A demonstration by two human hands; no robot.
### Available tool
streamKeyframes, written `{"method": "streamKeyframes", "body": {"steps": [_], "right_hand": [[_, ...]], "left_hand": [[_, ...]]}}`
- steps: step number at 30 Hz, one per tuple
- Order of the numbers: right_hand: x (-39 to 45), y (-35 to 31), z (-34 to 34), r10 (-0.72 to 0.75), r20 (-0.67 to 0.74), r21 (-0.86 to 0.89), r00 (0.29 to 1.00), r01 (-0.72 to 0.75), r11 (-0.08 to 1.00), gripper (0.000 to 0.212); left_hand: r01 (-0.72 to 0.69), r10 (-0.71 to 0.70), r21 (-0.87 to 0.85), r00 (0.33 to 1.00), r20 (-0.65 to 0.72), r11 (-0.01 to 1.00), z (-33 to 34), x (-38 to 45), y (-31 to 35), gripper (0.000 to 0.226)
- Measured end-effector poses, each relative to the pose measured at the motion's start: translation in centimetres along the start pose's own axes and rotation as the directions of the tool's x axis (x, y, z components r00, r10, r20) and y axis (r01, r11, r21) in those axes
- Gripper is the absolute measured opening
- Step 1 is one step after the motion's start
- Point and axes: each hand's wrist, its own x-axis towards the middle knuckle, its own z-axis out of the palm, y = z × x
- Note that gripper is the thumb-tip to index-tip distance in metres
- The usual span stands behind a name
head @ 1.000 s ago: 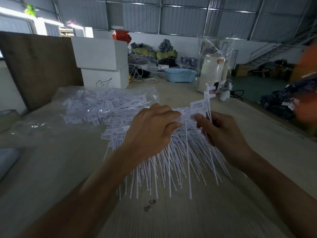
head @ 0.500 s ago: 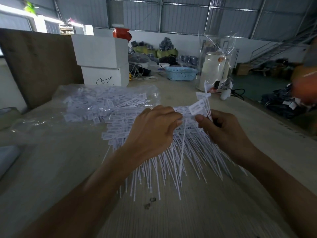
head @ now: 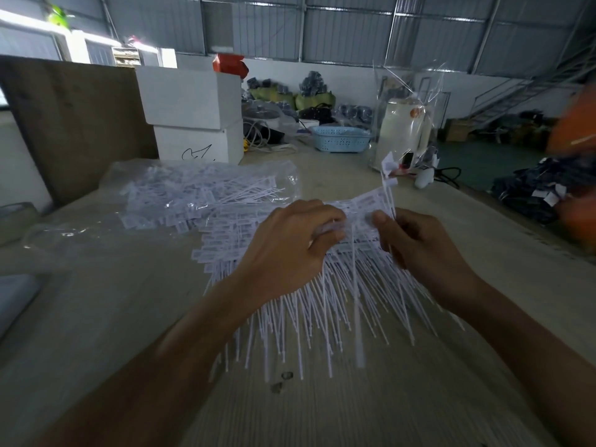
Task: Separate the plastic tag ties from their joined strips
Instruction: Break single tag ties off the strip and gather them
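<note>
A big pile of white plastic tag ties (head: 338,295) lies on the table, label heads at the far side and thin tails fanned toward me. My left hand (head: 290,250) is closed on a joined strip of ties (head: 361,208) at its label heads. My right hand (head: 419,250) pinches the same strip just to the right and also clutches a few upright ties (head: 388,179) whose heads stick up above it. One long tail (head: 356,301) hangs down between the two hands.
A clear plastic bag of more ties (head: 200,191) lies behind the pile at the left. Two stacked white boxes (head: 193,117), a blue basket (head: 342,138) and a bagged white appliance (head: 404,127) stand at the back. A brown board (head: 71,124) leans at the left.
Both hands have closed in on the strip so the thumbs nearly meet. The single tie tail between them has swung from slanted to hanging nearly straight down.
</note>
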Motion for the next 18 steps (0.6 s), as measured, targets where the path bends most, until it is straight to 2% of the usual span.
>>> {"method": "streamKeyframes", "body": {"steps": [2, 4, 6, 7, 9, 10, 11, 15, 18], "right_hand": [[0.1, 0.7, 0.0, 0.015, 0.004, -0.048, 1.0, -0.014, 0.999, 0.05], [0.3, 1.1, -0.2, -0.013, -0.027, -0.23, 1.0, 0.006, 0.973, 0.043], [1.0, 1.7, -1.6, -0.017, -0.166, -0.305, 0.986, -0.035, 0.952, 0.034], [1.4, 2.1, -2.6, 0.022, -0.246, -0.217, 0.969, -0.077, 0.973, 0.035], [1.8, 2.5, -4.9, 0.157, -0.332, 0.123, 0.93, -0.122, 0.985, 0.037], [1.8, 2.8, -5.5, 0.204, -0.312, 0.249, 0.928, -0.128, 0.96, 0.037], [1.7, 3.0, -5.6, 0.232, -0.261, 0.3, 0.937, -0.15, 0.942, 0.035], [0.8, 2.8, -2.6, 0.25, 0.045, 0.33, 0.967, -0.25, 0.91, 0.038], [0.1, 1.9, 0.1, 0.225, 0.153, 0.323, 0.962, -0.264, 0.909, 0.039]], "left_hand": [[-0.023, 0.022, 0.041, 0.999, 0.026, 0.999, 0.0, 0.0, 0.0, 0.023], [-0.082, 0.074, 0.112, 0.995, 0.073, 0.99, -0.2, 0.0, 0.0, 0.024], [-0.161, 0.139, 0.175, 0.981, 0.134, 0.971, -0.2, -0.2, 0.1, 0.024], [-0.186, 0.158, 0.195, 0.976, 0.151, 0.963, -0.2, -0.3, 0.2, 0.024], [-0.174, 0.151, 0.197, 0.98, 0.129, 0.965, 0.0, -0.4, 0.2, 0.027], [-0.147, 0.129, 0.183, 0.986, 0.104, 0.972, 0.1, -0.3, 0.2, 0.027], [-0.12, 0.108, 0.164, 0.991, 0.079, 0.979, 0.2, -0.3, 0.2, 0.027], [-0.033, 0.032, 0.076, 0.999, 0.013, 0.997, 0.4, -0.2, 0.1, 0.03], [0.019, -0.019, -0.005, 1.0, 0.001, 1.0, 0.5, -0.3, 0.4, 0.03]]}}
